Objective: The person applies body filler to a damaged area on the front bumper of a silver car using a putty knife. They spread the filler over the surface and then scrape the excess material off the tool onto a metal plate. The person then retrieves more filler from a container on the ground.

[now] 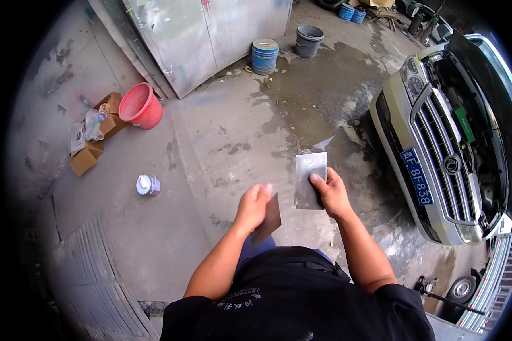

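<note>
My left hand point(250, 208) grips a dark, flat rectangular plate point(269, 219) at the lower middle, held tilted nearly edge-up with my thumb along its top. My right hand point(333, 193) is closed on a silver rectangular metal plate point(306, 196), thumb lying on its face, held slightly higher and to the right of the other one. The two plates are apart, in front of my body, above the stained concrete floor point(222, 148).
A van point(398, 131) with its hood raised stands on the right. At the left are a red bucket point(142, 111), cardboard boxes point(86, 153) and a white can point(148, 185). Metal panels point(210, 34), a blue drum point(264, 59) and a grey bucket point(309, 46) stand beyond.
</note>
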Available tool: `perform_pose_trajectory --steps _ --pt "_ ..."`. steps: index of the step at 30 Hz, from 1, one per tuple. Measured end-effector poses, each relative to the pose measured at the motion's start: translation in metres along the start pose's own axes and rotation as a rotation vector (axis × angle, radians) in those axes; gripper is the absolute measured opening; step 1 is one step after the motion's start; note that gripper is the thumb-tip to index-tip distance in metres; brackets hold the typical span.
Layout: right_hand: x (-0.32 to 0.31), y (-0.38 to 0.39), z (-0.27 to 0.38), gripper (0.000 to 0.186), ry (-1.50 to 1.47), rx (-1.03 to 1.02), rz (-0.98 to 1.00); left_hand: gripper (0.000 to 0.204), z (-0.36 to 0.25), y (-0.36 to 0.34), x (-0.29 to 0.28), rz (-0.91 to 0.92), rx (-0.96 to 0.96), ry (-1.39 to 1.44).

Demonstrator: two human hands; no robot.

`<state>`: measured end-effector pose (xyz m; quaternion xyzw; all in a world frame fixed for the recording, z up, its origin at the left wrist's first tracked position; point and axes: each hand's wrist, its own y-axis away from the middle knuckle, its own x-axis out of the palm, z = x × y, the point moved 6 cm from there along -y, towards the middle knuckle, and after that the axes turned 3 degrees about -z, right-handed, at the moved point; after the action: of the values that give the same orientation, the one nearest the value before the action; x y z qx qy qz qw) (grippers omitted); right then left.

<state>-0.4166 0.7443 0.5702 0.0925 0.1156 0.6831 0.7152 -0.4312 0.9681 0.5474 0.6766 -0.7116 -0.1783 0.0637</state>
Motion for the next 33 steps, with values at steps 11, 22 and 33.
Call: perform_pose_trajectory --steps 11,22,33 --pt "0.147 -0.102 0.092 0.030 0.335 -0.088 0.297 0.013 -0.103 -0.118 -0.110 -0.336 0.606 -0.438" --pt "0.211 -0.204 0.116 0.034 0.301 -0.262 0.136 0.015 -0.135 -0.214 -0.151 -0.412 0.698 -0.514" --pt "0.285 -0.330 0.130 0.026 0.312 -0.488 0.284 0.024 -0.153 -0.376 -0.271 -0.689 0.459 -0.372"
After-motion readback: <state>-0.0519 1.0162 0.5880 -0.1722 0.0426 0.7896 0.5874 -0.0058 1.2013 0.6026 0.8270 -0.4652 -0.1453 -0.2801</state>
